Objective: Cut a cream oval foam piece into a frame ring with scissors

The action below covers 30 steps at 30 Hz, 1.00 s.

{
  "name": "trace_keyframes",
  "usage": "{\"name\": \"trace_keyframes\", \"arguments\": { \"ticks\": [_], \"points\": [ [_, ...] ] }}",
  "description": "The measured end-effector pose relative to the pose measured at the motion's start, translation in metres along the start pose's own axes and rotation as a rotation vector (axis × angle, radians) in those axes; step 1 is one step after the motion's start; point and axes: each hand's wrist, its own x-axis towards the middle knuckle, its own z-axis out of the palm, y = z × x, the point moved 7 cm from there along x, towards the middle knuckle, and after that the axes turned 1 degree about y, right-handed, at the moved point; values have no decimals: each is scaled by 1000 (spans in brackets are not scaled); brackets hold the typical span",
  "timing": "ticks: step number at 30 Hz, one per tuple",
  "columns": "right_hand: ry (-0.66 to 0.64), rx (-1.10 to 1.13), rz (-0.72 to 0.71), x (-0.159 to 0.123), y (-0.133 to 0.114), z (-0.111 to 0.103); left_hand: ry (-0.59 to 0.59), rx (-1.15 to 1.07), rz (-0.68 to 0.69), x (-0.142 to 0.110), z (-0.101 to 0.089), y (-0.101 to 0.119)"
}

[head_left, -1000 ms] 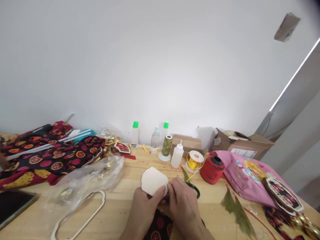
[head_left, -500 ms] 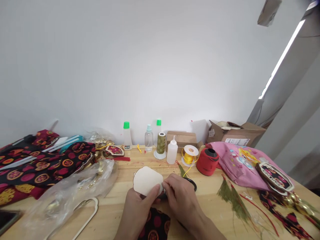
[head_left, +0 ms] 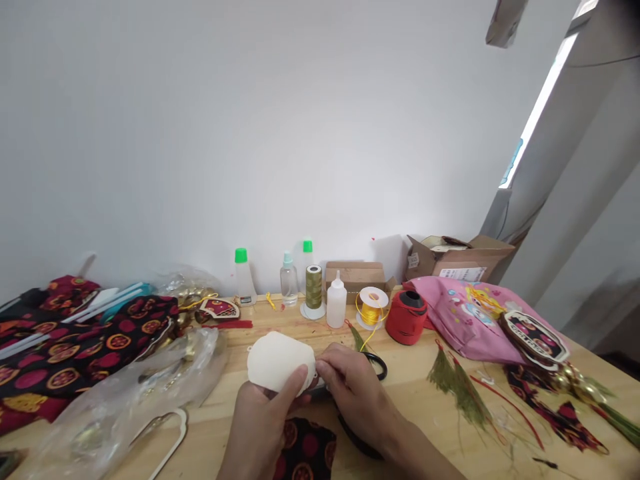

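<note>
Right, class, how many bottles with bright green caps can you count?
2. One bottle stands left of the blue-topped bottle; the other bottle is partly hidden behind the green thread spool. More could be hidden.

Over to your right, a pink bag [head_left: 457,327] slumps in front of an open cardboard box [head_left: 493,254], and to your left, a green-capped bottle [head_left: 245,283] stands upright near the wall [head_left: 280,120]

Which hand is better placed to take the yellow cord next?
Probably the right hand: it is nearer the white round spool of yellow cord, while the left hand holds the cream, flat, rounded panel.
</note>
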Motion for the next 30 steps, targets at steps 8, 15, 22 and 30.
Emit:
{"name": "trace_keyframes", "arguments": {
  "ticks": [8,15,22,30],
  "points": [
    [-27,-407,-126,-4,-9,1,-69,256,126,-3,1,6],
    [122,-217,-7,-5,-6,1,6,216,119,-4,-3,6],
    [52,196,47,1,4,2,15,129,51,-4,0,11],
    [136,179,138,-1,4,1,-14,234,137,-3,-3,7]
  ]
}}
